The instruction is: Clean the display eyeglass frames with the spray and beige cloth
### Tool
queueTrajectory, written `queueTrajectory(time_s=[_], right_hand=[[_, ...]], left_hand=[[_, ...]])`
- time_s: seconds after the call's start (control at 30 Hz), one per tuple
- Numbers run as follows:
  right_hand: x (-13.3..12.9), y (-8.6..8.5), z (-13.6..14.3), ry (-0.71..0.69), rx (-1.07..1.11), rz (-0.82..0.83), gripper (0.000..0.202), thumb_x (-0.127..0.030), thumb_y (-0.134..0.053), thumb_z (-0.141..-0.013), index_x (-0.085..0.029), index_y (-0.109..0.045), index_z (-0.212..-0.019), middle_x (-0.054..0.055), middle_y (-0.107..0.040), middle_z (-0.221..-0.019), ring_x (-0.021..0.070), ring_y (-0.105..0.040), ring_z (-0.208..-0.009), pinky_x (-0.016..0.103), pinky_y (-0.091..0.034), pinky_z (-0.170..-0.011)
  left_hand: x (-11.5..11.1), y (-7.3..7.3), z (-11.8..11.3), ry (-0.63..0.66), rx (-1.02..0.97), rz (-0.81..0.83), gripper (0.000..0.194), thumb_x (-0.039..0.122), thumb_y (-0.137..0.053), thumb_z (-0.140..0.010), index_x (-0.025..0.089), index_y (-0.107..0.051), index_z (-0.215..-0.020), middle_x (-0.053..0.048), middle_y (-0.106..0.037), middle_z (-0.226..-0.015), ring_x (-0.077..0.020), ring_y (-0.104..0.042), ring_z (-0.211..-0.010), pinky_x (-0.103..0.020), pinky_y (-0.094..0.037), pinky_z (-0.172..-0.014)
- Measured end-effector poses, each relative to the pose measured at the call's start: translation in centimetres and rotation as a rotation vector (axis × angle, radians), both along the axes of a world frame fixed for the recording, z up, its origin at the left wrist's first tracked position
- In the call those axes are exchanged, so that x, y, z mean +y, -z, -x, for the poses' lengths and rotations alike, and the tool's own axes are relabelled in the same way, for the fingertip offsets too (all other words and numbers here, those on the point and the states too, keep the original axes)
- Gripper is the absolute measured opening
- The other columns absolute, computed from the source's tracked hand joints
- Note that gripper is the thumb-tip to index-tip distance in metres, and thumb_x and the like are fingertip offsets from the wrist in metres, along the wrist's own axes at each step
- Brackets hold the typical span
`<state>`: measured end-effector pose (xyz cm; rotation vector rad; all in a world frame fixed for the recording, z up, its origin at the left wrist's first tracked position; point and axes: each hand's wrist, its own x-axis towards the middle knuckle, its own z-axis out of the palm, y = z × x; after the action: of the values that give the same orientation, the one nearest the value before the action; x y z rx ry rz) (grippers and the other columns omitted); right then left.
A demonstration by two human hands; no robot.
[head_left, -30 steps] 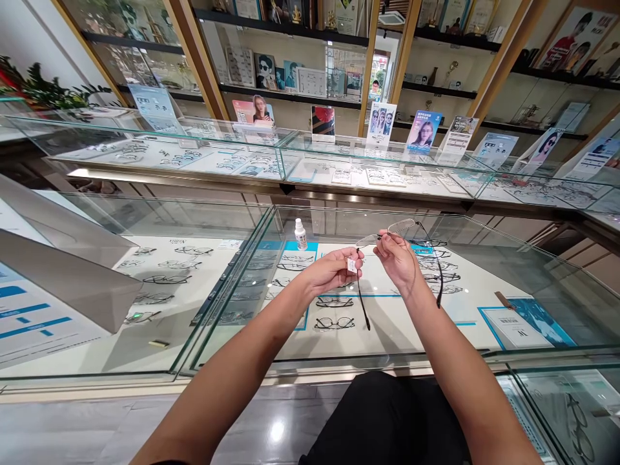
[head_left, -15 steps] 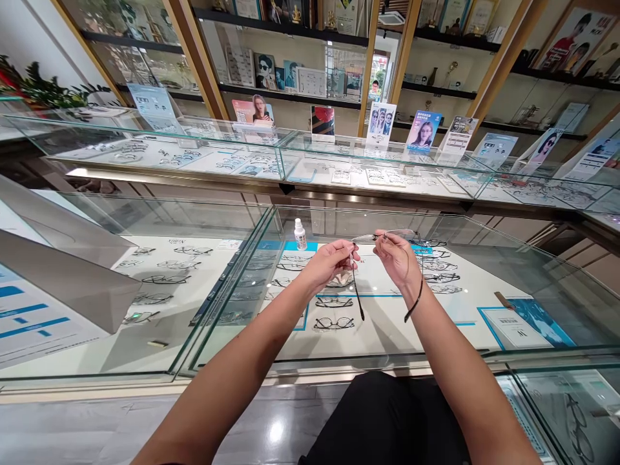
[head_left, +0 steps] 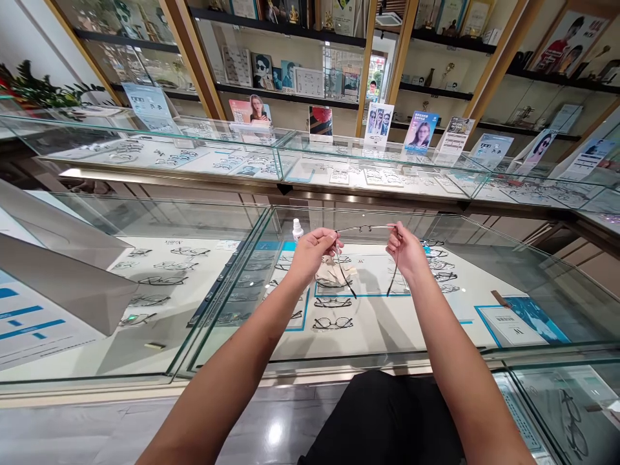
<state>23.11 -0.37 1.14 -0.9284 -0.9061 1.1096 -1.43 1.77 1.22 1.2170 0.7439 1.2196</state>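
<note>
Both my hands hold one pair of eyeglasses (head_left: 365,228) above the glass counter. My left hand (head_left: 317,252) pinches its left corner, near the hinge. At the right corner, the fingers of my right hand (head_left: 405,248) are closed on the frame. The two dark-tipped temples hang down, unfolded, towards me. Under the glasses, beside my left hand, a crumpled beige cloth (head_left: 334,274) lies on the glass. Behind my left hand stands a small white bottle (head_left: 297,228), its lower part partly hidden by the fingers.
The glass display counter (head_left: 271,352) holds rows of eyeglasses (head_left: 333,323). At the left a large white folded card (head_left: 58,278) stands on it. A second glass case (head_left: 281,155) with upright advertising cards runs behind, before wall shelves. A blue-and-white leaflet (head_left: 520,323) shows at the right.
The eyeglasses have turned from a slant to nearly level, temples hanging towards me. My hands have moved apart, the left one leftward, and more of the beige cloth shows.
</note>
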Motion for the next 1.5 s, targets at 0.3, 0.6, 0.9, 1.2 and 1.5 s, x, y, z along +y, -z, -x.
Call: queueTrajectory(time_s=[0.3,0.6,0.9,1.2,1.5], right_hand=[[-0.8,0.1,0.3,0.157,-0.272,-0.123,0.034,-0.057,-0.08,-0.078,-0.024,-0.073,-0.084,-0.005,-0.044,-0.06,0.013,-0.036,-0.059,0.03,-0.03,-0.059],[-1.4,-0.2,1.5,0.235,-0.277,-0.198,0.041,-0.059,-0.078,-0.076,-0.02,-0.074,-0.089,-0.004,-0.057,-0.065,0.012,-0.045,-0.061,0.028,-0.037,-0.06],[-11.5,-10.3,2.7,0.303,-0.248,-0.437,0.027,-0.048,-0.076,-0.088,-0.023,-0.073,-0.096,0.001,-0.071,-0.072,0.0139,-0.056,-0.062,0.03,-0.046,-0.063],[-20.8,-21.1,5.2,0.358,-0.364,-0.754,0.017,-0.041,-0.072,-0.094,-0.025,-0.073,-0.099,0.0,-0.071,-0.077,0.0153,-0.066,-0.069,0.03,-0.051,-0.064],[-25.2,-23.2,5.0,0.431,-0.493,-0.845,0.012,-0.035,-0.07,-0.097,-0.025,-0.075,-0.102,0.001,-0.07,-0.08,0.0155,-0.065,-0.073,0.031,-0.05,-0.065]], left_hand=[[0.5,0.3,0.5,-0.147,0.091,-0.168,0.033,0.049,-0.075,-0.084,0.017,-0.071,-0.093,-0.005,-0.074,-0.082,-0.0136,-0.063,-0.068,-0.028,-0.049,-0.065],[-0.3,0.2,0.2,-0.331,0.132,-0.309,0.036,0.052,-0.072,-0.085,0.018,-0.071,-0.097,-0.005,-0.074,-0.085,-0.0148,-0.065,-0.073,-0.029,-0.052,-0.073],[-7.3,-11.0,1.1,-0.446,0.173,-0.699,0.025,0.044,-0.069,-0.092,0.023,-0.08,-0.1,-0.006,-0.078,-0.094,-0.0197,-0.073,-0.088,-0.032,-0.057,-0.084],[-14.3,-21.9,3.5,-0.618,0.028,-1.236,0.018,0.023,-0.074,-0.091,0.03,-0.082,-0.105,-0.002,-0.081,-0.095,-0.0169,-0.074,-0.088,-0.031,-0.06,-0.076],[-16.8,-23.5,3.6,-0.652,0.075,-1.287,0.019,0.02,-0.075,-0.09,0.031,-0.083,-0.105,-0.001,-0.081,-0.096,-0.0158,-0.074,-0.088,-0.032,-0.061,-0.079]])
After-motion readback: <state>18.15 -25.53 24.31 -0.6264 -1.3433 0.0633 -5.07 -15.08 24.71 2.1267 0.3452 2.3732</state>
